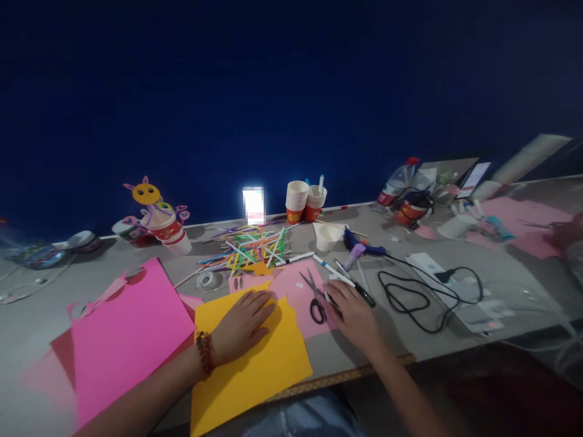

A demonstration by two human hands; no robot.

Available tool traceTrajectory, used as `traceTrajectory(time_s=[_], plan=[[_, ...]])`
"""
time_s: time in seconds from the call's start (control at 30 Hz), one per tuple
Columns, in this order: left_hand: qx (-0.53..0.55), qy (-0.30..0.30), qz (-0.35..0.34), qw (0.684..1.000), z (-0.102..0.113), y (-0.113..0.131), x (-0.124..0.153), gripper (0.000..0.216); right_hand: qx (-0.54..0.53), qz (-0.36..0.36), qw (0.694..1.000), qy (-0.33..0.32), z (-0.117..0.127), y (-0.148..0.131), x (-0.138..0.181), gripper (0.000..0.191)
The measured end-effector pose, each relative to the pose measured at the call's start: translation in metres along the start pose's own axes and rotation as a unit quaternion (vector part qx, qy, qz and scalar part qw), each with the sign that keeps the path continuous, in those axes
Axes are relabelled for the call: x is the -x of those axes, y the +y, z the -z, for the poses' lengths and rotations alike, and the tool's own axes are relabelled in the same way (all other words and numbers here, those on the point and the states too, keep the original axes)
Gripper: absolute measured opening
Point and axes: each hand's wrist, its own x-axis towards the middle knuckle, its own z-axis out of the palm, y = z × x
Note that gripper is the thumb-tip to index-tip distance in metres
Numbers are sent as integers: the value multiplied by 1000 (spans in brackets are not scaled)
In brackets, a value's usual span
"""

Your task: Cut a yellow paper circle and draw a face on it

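Note:
My left hand [243,325] lies flat, fingers stretched, on a yellow sheet of paper [273,370] at the table's front. To its right, my right hand [350,312] has curled fingers over the table. A small white piece shows at its fingertips, but what it is stays unclear. Scissors [316,297] with dark handles lie partly spread just left of that hand, on pink paper [296,303]. Beyond its knuckles are a white marker with a blue band [330,269] and a black pen [364,295]. An orange paper scrap [259,269] lies beyond my left hand.
Bright pink sheets [132,340] lie left. Behind are a paper-cup figure [166,224], colourful pipe cleaners or sticks [255,249], stacked cups [297,203] and a lit phone [254,205]. A blue glue gun [364,244], black cable [410,309] and power strip [437,282] sit right.

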Motion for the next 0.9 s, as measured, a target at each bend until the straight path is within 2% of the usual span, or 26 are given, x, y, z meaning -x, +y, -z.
traceTrajectory(time_s=[0.33, 0.9], plan=[[1, -17, -24, 1000, 0, -7, 1, 56, -12, -11, 1000, 25, -3, -4, 12, 35], [-19, -11, 15, 1000, 0, 1, 6, 50, -13, -7, 999, 32, 9, -3, 33, 35]])
